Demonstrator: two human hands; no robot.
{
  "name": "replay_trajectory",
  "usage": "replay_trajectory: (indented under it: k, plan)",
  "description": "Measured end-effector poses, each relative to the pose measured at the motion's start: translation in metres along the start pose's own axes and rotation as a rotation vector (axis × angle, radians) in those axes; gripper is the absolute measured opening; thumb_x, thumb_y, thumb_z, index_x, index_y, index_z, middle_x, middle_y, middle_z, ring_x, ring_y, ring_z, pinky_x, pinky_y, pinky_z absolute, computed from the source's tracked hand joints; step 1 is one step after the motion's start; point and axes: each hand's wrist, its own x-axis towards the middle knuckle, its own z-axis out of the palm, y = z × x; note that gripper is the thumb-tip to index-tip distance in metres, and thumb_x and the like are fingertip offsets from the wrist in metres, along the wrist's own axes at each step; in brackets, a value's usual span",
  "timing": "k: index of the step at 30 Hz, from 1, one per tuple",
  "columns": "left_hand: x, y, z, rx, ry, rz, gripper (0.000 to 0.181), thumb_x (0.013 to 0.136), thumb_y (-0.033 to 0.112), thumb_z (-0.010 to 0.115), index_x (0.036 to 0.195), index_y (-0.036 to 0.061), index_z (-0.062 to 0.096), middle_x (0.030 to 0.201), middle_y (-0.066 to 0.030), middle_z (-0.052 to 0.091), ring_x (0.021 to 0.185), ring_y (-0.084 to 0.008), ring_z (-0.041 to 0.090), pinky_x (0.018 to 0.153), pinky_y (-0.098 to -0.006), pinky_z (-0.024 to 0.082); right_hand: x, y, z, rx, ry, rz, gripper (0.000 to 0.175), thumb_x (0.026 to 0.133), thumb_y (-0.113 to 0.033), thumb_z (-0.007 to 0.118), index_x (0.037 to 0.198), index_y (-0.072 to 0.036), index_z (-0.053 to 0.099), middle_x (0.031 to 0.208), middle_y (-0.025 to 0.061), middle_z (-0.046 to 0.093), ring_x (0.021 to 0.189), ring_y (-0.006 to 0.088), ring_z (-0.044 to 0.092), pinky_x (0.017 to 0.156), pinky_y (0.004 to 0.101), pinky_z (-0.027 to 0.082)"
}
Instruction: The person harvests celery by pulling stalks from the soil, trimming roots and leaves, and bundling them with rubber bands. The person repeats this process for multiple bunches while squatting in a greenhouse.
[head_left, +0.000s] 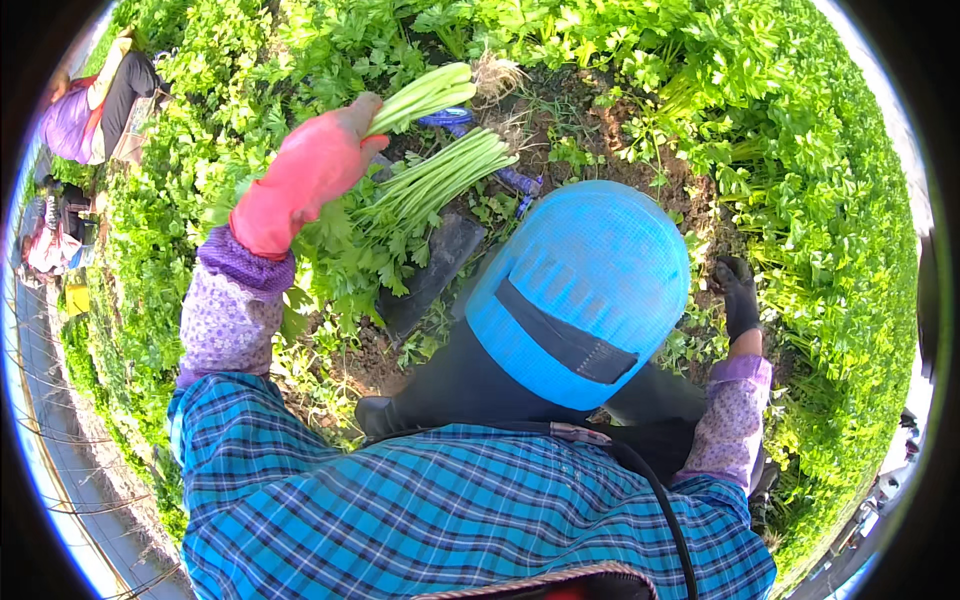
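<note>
My left hand (315, 169), in a pink rubber glove with a purple cuff, grips a bunch of celery (431, 90) by its pale green stalks. Its pale, stringy roots point away to the right. A second celery bunch (450, 172) lies just below, roots to the right and leaves to the left. Partly beneath these bunches shows a blue-purple patterned object (517, 180), its kind unclear. My right hand (735, 292), in a dark glove, is low at the right beside the growing celery and bare soil. Its fingers are in shadow, and whether they hold anything is unclear.
A blue rounded pad with a black strap (581, 300) rises over my lap. Black plastic sheeting (431, 270) lies on the soil. Dense celery plants (817, 172) surround me. Two people (97, 112) are at the far left, near a yellow object (76, 298). A black cable (667, 510) crosses my shirt.
</note>
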Motion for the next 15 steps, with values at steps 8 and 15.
replay_trajectory:
  k: [8, 15]
  plan:
    - [0.049, -0.042, 0.161, -0.203, -0.19, -0.092, 0.034, 0.097, 0.027, 0.064, 0.121, 0.0063, 0.052, 0.097, -0.024, 0.071, 0.095, -0.0477, 0.066, 0.078, -0.0532, 0.052, 0.034, -0.006, 0.159, -0.038, -0.485, -0.065, 0.029, 0.099, -0.02, 0.063, 0.118, 0.001, 0.065, 0.111, 0.015, 0.073, 0.101, 0.0232, 0.069, 0.093, 0.0354, 0.053]
    - [0.074, -0.058, 0.187, -0.288, -0.25, -0.138, 0.033, 0.098, 0.029, 0.064, 0.118, 0.0049, 0.053, 0.095, -0.0251, 0.07, 0.092, -0.0465, 0.067, 0.076, -0.0529, 0.052, 0.079, -0.129, 0.238, -0.022, -0.625, -0.191, 0.038, 0.099, -0.023, 0.065, 0.13, -0.002, 0.059, 0.116, 0.012, 0.07, 0.105, 0.024, 0.066, 0.09, 0.0365, 0.052]
